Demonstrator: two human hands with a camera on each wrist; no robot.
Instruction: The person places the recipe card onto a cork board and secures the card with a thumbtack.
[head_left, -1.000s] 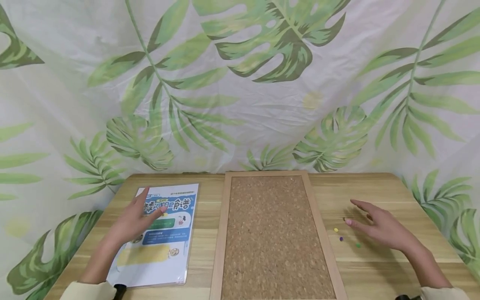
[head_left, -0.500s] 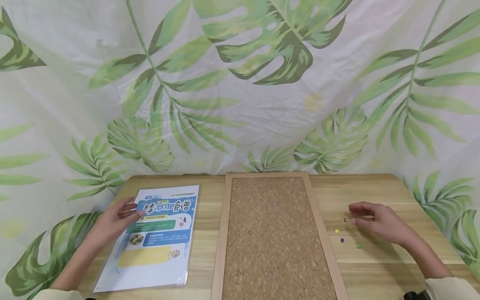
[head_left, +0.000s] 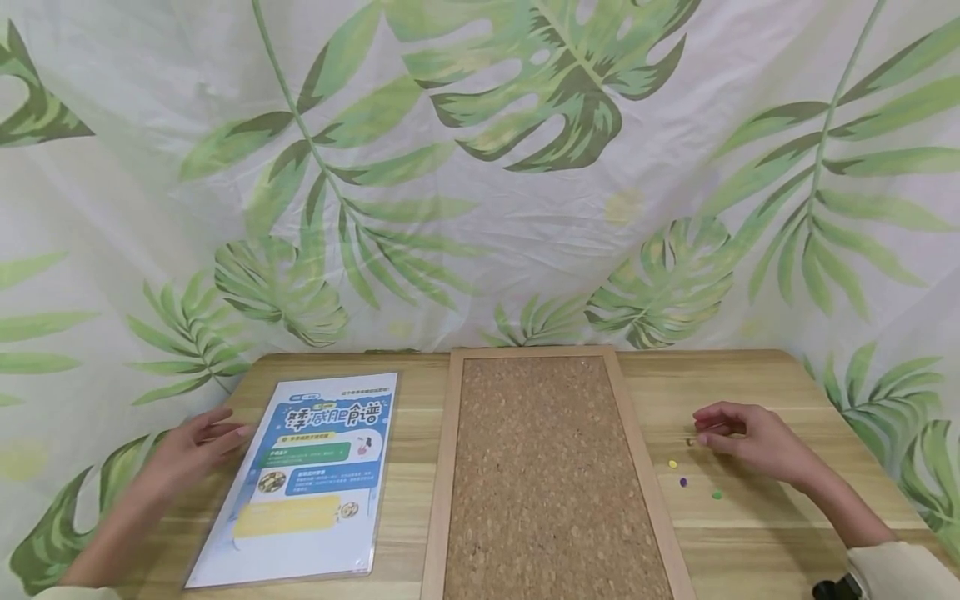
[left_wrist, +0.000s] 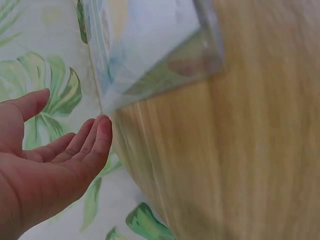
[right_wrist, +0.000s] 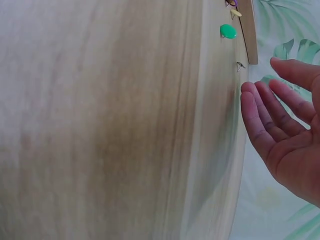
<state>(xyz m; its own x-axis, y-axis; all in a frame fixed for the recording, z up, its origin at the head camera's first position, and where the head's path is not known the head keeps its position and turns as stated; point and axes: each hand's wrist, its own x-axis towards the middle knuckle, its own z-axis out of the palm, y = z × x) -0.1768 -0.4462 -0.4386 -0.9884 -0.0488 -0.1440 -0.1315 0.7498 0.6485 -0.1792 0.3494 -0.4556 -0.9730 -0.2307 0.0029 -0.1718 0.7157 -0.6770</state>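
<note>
A laminated sheet [head_left: 300, 550] printed in blue, green and yellow lies on the left of the table. Just beyond its left edge is my left hand [head_left: 191, 454], its fingers loosely bent and holding nothing; the left wrist view shows the palm [left_wrist: 55, 175] turned up near a corner of the sheet. On the right, my right hand [head_left: 757, 442] hovers with relaxed fingers beside several thumbtacks. A yellow thumbtack [head_left: 672, 464], a purple thumbtack [head_left: 683, 482] and a green thumbtack [head_left: 717, 495] lie apart. Nearest the right fingertips is a small metallic thumbtack [right_wrist: 240, 66].
A cork board [head_left: 555, 475] in a pale wooden frame lies in the middle, between the sheet and the thumbtacks. Behind the wooden table [head_left: 780, 375] hangs a leaf-patterned cloth [head_left: 525, 225].
My left hand has moved left, off the top of the sheet, uncovering its print. My right hand's fingers have drawn closer together near the thumbtacks. The sheet and board stay put.
</note>
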